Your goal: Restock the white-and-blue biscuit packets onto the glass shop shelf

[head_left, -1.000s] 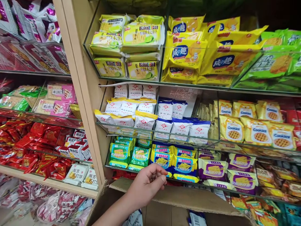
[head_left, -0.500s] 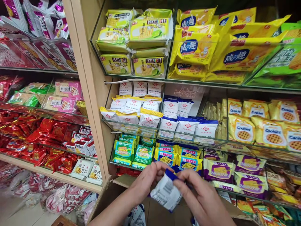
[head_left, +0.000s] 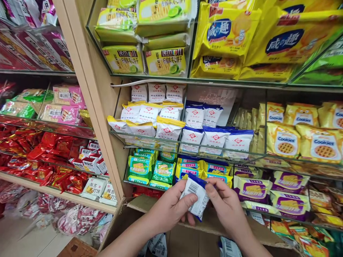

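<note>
Pinching a glossy, squarish packet (head_left: 199,200): left hand (head_left: 171,207) and right hand (head_left: 227,207), grip closed.

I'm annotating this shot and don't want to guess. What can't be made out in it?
In the head view:
White packet: its far face, turned away from the camera; its finest print, too small.
Left hand: parts of some fingers, behind the packet.
Cardboard box: its near side, cut off by the bottom edge.
Upper lemon pack: its top, cut off by the upper edge.
</note>
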A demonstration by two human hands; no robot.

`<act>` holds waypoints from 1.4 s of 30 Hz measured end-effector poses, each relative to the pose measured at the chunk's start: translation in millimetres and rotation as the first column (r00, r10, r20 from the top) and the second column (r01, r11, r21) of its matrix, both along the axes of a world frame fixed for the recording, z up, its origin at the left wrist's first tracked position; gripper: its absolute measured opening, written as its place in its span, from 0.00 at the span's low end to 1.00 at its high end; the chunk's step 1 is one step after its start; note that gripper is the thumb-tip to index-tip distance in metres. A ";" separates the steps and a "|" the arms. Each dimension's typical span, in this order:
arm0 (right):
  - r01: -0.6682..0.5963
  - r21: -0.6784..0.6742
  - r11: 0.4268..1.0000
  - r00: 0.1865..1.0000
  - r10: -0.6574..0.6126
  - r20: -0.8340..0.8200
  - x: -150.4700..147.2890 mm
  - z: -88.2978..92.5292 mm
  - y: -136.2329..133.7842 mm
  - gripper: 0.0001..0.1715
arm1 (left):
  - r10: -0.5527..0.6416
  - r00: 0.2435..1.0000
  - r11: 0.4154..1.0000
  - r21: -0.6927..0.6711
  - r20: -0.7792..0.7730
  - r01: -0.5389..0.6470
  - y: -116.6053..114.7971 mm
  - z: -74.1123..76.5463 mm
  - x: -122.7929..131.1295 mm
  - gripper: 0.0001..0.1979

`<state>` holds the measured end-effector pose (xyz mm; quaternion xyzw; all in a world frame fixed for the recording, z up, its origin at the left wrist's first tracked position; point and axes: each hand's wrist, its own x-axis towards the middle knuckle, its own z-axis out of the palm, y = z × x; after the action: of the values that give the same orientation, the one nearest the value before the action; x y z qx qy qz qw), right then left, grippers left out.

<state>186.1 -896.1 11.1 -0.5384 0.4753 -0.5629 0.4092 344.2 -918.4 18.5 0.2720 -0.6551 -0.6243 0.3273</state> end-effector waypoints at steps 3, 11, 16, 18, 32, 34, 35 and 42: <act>-0.057 0.006 0.998 0.998 0.057 0.034 0.6 -3.1 2.3 0.16 | 0.011 1.000 1.000 -0.004 -0.019 -0.011 0.3 -1.7 -0.2 0.14; 0.006 -0.085 0.996 1.000 -0.008 -0.023 -1.5 -10.6 0.9 0.11 | 0.066 0.995 0.998 -0.009 -0.069 -0.067 -1.7 -1.2 0.0 0.16; 0.186 -0.529 0.828 0.898 -0.362 -0.250 -2.8 -9.8 3.9 0.11 | 0.195 0.972 0.957 0.241 -0.132 -0.160 -8.4 1.6 -0.1 0.26; 0.047 -0.615 0.787 0.864 -0.340 -0.370 -1.1 -8.6 7.1 0.18 | 0.166 0.965 0.920 0.384 -0.201 -0.078 -9.6 4.8 1.7 0.25; -0.174 -0.014 0.985 0.983 0.175 0.063 6.4 -9.3 -4.4 0.16 | 0.143 0.882 0.979 0.196 -0.449 -0.059 -3.8 3.8 0.1 0.36; -0.146 -0.030 0.989 0.989 0.147 0.009 6.9 -12.0 -4.3 0.16 | 0.151 0.890 0.978 0.197 -0.430 -0.071 -4.0 3.0 -0.1 0.33; -0.134 -0.036 0.990 0.991 0.133 -0.016 7.3 -13.6 -3.5 0.16 | 0.158 0.896 0.978 0.193 -0.416 -0.083 -4.1 3.0 0.2 0.31; 0.270 -0.455 0.849 0.943 -0.328 -0.052 -5.5 42.2 17.3 0.16 | 0.330 0.863 0.944 0.160 -0.383 -0.289 -5.1 6.1 5.5 0.18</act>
<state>180.6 -878.8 53.3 -0.5712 0.4386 -0.6769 0.1522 349.7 -923.4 24.7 0.2544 -0.4897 -0.6374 0.5378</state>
